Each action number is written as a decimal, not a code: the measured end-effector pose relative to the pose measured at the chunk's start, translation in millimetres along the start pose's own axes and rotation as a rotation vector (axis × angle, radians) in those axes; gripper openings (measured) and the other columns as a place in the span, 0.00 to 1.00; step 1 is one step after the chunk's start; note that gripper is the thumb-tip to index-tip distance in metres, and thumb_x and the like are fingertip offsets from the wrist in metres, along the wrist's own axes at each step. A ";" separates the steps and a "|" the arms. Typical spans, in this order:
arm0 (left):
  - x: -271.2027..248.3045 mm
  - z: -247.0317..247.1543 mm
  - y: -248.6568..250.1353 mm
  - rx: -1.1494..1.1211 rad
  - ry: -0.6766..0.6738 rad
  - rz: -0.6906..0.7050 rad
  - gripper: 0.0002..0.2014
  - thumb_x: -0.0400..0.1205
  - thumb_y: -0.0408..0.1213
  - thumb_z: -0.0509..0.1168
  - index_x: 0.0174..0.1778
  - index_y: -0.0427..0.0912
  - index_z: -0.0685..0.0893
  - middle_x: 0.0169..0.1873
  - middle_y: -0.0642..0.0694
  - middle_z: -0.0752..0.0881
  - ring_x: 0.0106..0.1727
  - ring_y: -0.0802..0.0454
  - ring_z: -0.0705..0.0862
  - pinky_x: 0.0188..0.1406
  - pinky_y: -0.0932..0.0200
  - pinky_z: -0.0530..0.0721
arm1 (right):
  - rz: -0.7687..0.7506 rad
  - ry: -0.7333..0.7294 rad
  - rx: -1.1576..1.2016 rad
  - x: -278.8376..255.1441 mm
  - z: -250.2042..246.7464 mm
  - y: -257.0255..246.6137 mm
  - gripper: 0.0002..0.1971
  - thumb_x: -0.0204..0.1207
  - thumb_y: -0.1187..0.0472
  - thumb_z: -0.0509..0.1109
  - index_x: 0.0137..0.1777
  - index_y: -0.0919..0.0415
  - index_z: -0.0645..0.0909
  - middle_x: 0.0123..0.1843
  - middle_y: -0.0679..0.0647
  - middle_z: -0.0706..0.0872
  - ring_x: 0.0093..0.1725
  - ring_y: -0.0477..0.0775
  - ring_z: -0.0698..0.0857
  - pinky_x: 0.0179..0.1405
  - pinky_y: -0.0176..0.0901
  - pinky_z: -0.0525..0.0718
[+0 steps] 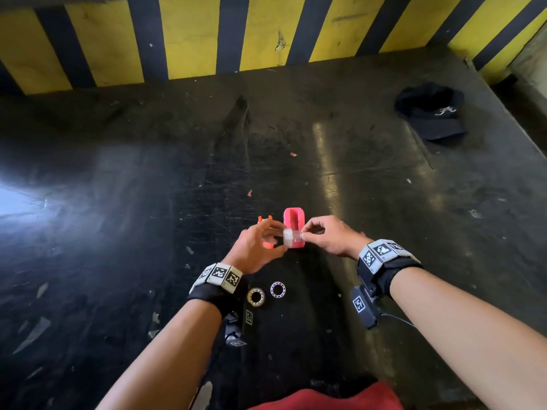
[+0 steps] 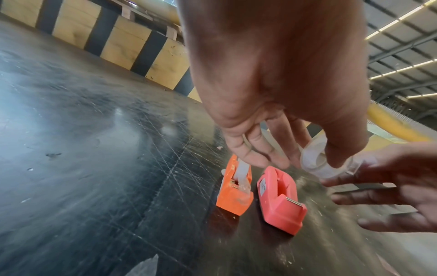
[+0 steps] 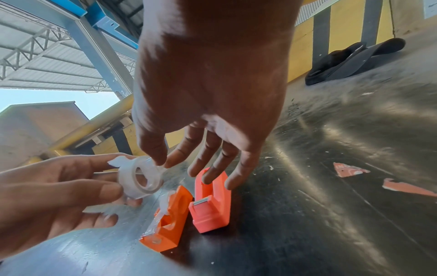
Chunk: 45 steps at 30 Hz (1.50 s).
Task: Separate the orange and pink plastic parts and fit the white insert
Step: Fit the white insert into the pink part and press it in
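Observation:
The orange part (image 2: 234,188) and the pink part (image 2: 279,199) lie side by side on the dark floor, apart from each other. In the head view the pink part (image 1: 293,220) is plain, while my left hand (image 1: 279,242) hides most of the orange part (image 1: 268,245). A white insert (image 3: 141,177), a small translucent roll, hangs above them between both hands. My left thumb and fingers grip its sides. My right hand (image 1: 305,236) pinches its upper edge with thumb and forefinger, the other fingers spread over the pink part (image 3: 212,201).
Two small bearing rings (image 1: 256,296) (image 1: 277,289) lie near my left wrist. A black cap (image 1: 429,110) sits at the far right. A yellow-and-black striped wall (image 1: 192,39) closes the back. Pink scraps (image 3: 350,170) lie on the scratched floor.

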State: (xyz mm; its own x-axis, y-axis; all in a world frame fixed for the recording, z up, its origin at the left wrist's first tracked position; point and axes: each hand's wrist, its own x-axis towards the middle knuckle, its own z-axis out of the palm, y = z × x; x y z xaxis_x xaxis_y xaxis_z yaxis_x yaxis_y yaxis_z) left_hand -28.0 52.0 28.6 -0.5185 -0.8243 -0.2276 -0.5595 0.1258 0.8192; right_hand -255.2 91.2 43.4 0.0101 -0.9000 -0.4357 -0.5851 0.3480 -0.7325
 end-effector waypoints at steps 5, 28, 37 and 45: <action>-2.8 -3.2 -0.2 -0.055 0.008 0.001 0.20 0.76 0.36 0.82 0.63 0.49 0.87 0.46 0.60 0.92 0.47 0.71 0.89 0.48 0.76 0.82 | -0.016 -0.033 -0.004 6.2 3.8 -9.0 0.06 0.80 0.54 0.76 0.50 0.55 0.92 0.52 0.51 0.93 0.55 0.55 0.90 0.59 0.51 0.86; -1.9 -11.7 2.4 0.020 -0.063 0.046 0.20 0.77 0.41 0.80 0.66 0.54 0.87 0.53 0.57 0.93 0.55 0.61 0.91 0.60 0.64 0.87 | 0.020 -0.095 0.023 11.1 11.3 -11.8 0.06 0.80 0.56 0.73 0.50 0.58 0.89 0.53 0.53 0.91 0.53 0.52 0.86 0.53 0.45 0.82; 6.8 -14.2 0.2 0.022 0.005 -0.009 0.18 0.72 0.39 0.79 0.57 0.55 0.89 0.45 0.59 0.90 0.50 0.57 0.90 0.50 0.57 0.89 | 0.034 0.080 -0.097 24.7 4.7 8.7 0.22 0.74 0.60 0.77 0.68 0.54 0.78 0.66 0.56 0.84 0.62 0.57 0.86 0.55 0.41 0.83; 31.0 -26.8 1.9 0.092 0.019 0.005 0.21 0.71 0.39 0.82 0.59 0.53 0.87 0.48 0.63 0.88 0.51 0.70 0.85 0.43 0.76 0.77 | 0.005 -0.081 -0.462 58.8 15.2 29.5 0.68 0.58 0.46 0.91 0.91 0.46 0.47 0.91 0.48 0.55 0.86 0.64 0.63 0.82 0.65 0.70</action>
State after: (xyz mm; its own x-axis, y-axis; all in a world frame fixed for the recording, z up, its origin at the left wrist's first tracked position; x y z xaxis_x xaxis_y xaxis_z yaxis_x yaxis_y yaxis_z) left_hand -27.8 11.9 37.3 -0.5099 -0.8334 -0.2130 -0.6140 0.1793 0.7686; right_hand -259.6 52.5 -11.8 0.0590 -0.8690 -0.4913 -0.8847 0.1825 -0.4290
